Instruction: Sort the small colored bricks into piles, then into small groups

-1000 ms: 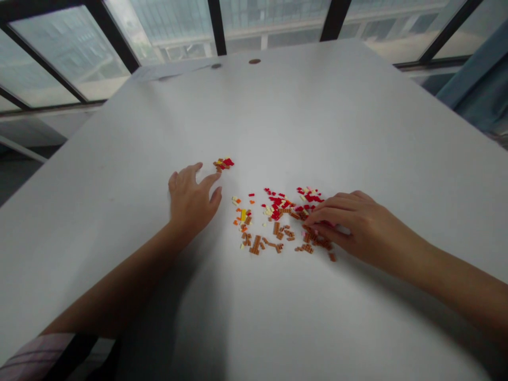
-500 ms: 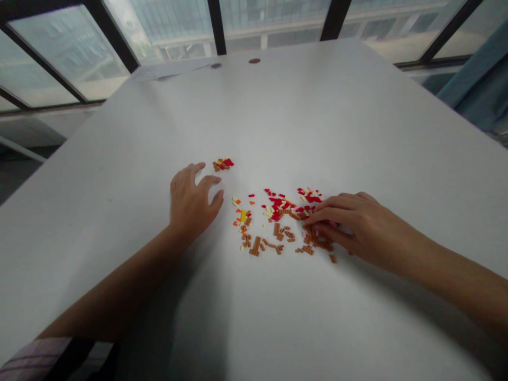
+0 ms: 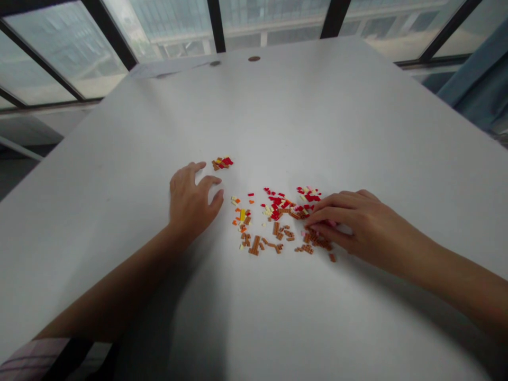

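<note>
Many tiny building bricks lie loose on a white table (image 3: 254,312). My left hand (image 3: 192,198) rests on the tabletop, its fingers spread and curved, holding nothing. Just beyond its fingertips is a small separate heap of brown, red and yellow bricks (image 3: 223,163). My right hand (image 3: 353,219) reaches over the right side of the larger spread, thumb and fingertips drawn together among the brown bricks (image 3: 317,242). Whatever is between those fingertips is too small to make out. Red bricks (image 3: 277,206) lie left of that hand, and a yellow brick (image 3: 242,215) is among orange and cream ones nearer my left hand.
At the far edge of the table are a brown round spot (image 3: 254,59), a grey round spot (image 3: 215,63) and a flat pale sheet (image 3: 159,70). Windows with dark frames (image 3: 216,26) stand behind it. A blue-grey curtain (image 3: 472,84) hangs at the right.
Both hands have stayed almost where they were. The right fingertips have shifted very slightly among the brown bricks, and the view has tilted a little.
</note>
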`<state>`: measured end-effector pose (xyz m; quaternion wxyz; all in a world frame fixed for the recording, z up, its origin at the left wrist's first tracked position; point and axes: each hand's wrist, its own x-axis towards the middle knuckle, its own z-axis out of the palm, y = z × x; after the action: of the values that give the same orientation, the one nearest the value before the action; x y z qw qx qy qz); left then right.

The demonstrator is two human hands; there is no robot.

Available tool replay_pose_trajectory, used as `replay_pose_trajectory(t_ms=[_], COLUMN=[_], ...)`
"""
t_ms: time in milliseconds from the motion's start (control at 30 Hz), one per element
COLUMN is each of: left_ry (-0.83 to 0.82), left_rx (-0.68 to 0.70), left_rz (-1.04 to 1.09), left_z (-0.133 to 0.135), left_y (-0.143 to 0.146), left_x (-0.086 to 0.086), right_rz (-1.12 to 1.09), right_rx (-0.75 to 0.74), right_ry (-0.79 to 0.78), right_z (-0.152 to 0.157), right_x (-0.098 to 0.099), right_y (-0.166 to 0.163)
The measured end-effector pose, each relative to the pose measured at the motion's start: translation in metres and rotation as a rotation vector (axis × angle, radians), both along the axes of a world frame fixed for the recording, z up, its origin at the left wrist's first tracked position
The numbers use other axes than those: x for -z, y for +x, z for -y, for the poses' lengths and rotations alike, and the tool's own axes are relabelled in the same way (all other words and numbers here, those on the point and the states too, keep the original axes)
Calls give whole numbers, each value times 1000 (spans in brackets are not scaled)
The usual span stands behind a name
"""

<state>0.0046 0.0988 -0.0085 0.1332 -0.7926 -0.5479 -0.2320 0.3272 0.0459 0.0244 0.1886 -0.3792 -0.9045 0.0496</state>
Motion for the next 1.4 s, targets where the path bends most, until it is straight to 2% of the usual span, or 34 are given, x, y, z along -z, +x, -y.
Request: replay_pose_trajectory(t_ms=[400,933,1400], left_ry=[14,-24,-21], left_rx=[8,11,1], left_rz=[-24,28,4], left_z=[0,0,0], left_y=[0,1,2], left_x=[0,-1,-2], right_rz=[24,-88,-73], right_rx=[59,52,44], right_ry=[142,76,75], right_z=[1,2,1], right_x=[10,14,13], right_y=[-16,-30,-28])
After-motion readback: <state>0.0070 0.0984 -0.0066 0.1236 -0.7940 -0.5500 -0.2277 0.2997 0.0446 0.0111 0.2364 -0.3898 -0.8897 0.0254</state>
